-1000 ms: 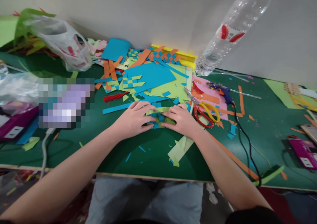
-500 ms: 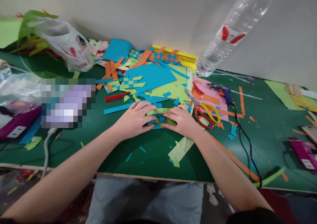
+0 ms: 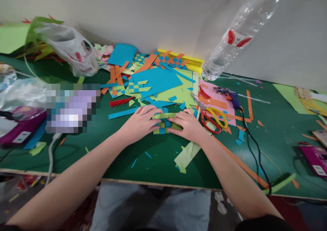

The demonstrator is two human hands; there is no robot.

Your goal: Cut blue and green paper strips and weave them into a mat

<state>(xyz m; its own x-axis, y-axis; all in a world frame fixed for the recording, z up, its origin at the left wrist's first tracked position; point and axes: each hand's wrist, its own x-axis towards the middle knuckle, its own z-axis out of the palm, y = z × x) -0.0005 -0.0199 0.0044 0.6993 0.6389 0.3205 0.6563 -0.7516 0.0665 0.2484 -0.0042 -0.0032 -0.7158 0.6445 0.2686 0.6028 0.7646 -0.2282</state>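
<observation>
Basically both hands sit palm-down on a small woven paper piece (image 3: 163,122) of green and blue strips, lying on the green worktop (image 3: 143,163) near the middle, just on the near side of the big paper pile. Left hand (image 3: 139,124) presses its left edge, fingers spread flat, not clamped on anything. Right hand (image 3: 187,124) presses the right edge the same way, fingers flat. The hands are close, with only the weave showing between them.

Just right of the right hand lie scissors (image 3: 213,117) with red and yellow handles, resting partly on a pink sheet (image 3: 217,93). A blue glue gun (image 3: 231,96) lies farther right, its black cord (image 3: 252,146) running toward the near edge. A clear plastic bottle (image 3: 240,37) leans against the wall at far right. A plastic bag (image 3: 68,49) sits far left. Loose green strips (image 3: 186,154) lie near the right wrist.
</observation>
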